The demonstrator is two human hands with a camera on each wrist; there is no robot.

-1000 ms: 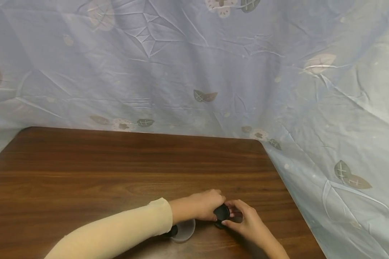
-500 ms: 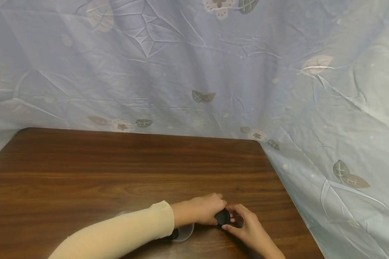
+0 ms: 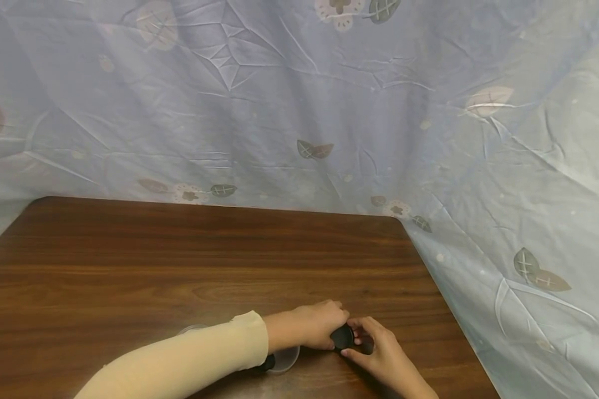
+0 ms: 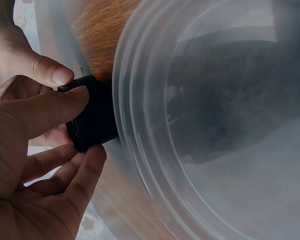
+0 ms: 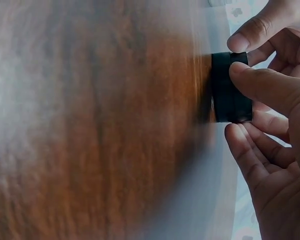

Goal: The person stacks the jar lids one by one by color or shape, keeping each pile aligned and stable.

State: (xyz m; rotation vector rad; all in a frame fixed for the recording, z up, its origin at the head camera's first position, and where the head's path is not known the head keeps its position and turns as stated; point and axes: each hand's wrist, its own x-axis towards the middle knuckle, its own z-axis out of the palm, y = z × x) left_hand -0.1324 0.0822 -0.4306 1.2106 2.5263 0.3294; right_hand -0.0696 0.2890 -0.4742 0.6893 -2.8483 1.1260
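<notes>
A short black cylinder (image 3: 343,337) with a seam round its side sits low over the table between both hands. My left hand (image 3: 315,326), at the end of a cream sleeve, holds it from the left. Opposite, the right hand (image 3: 381,352) pinches it from the right with thumb and fingertips. Thumbs and fingers of both hands meet on the black cylinder (image 5: 232,87) in the right wrist view. Close to the left wrist camera, a clear ridged round piece (image 4: 145,120) fills much of the view, and part of the black cylinder (image 4: 92,117) passes behind its rim.
Beside the left wrist lies a clear round piece (image 3: 287,360) next to a small black part (image 3: 267,363), both partly under the sleeve (image 3: 179,360). Another clear rim (image 3: 193,327) shows behind the forearm. The brown wooden table (image 3: 189,249) meets a patterned cloth (image 3: 259,111) at the back and right.
Both hands have sunk slightly with the black cylinder, and its lower dark edge shows less now. A clear rim has come into sight behind the left forearm.
</notes>
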